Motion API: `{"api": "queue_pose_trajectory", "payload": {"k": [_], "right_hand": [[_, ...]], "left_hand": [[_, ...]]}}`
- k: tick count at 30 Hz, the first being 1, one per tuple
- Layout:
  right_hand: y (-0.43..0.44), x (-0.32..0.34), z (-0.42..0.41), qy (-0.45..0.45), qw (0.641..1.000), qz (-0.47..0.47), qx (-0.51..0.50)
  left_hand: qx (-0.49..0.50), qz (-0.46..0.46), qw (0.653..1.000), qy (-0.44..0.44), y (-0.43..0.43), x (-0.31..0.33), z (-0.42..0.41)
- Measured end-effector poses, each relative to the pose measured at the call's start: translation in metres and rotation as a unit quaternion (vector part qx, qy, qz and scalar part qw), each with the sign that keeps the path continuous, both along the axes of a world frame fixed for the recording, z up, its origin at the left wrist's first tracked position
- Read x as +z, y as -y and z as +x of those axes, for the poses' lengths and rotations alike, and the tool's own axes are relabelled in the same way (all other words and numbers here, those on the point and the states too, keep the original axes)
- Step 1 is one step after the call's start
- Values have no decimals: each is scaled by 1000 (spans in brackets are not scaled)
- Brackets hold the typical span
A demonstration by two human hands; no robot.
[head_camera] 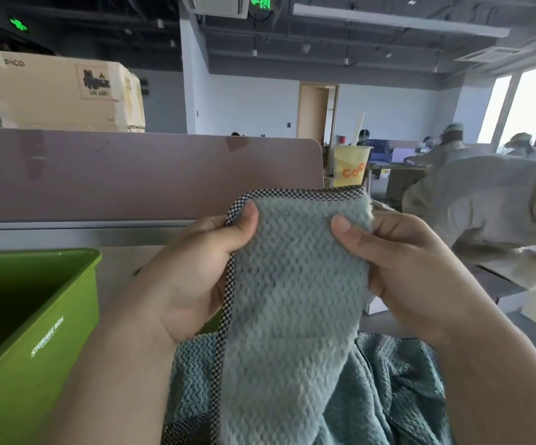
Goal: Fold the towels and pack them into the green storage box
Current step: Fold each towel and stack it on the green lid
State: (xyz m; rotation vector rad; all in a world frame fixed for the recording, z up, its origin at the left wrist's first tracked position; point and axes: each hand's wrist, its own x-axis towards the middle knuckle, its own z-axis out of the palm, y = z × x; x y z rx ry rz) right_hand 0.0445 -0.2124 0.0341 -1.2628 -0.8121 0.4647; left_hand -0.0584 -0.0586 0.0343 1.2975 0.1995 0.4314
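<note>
Left hand (196, 271) and right hand (398, 268) each pinch an upper edge of the pale teal waffle-weave towel (295, 300), holding it upright, likely to align edges; green plastic storage box (35, 316) waits just left.

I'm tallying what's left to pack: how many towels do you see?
2. One light towel is held up between the left hand and right hand; a darker towel lies crumpled below it. More may be hidden in that heap.
</note>
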Motion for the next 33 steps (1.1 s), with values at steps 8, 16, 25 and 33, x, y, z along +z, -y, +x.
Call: {"api": "queue_pose_trajectory", "payload": {"k": [8,16,25,33], "right_hand": [[-8,0,4,-23,992,36,-119],[2,-1,6,-73,996,-55,16],[0,4,-1,-106,993,-35,31],[-3,1,4,-118,993,-5,-19]], "left_hand": [[-86,64,992,-62,1,-9,4],[-26,-35,998,-41,-5,-8,10],[10,-9,1000,-13,-13,-14,14],[29,21,999,16,-10,-11,14]]}}
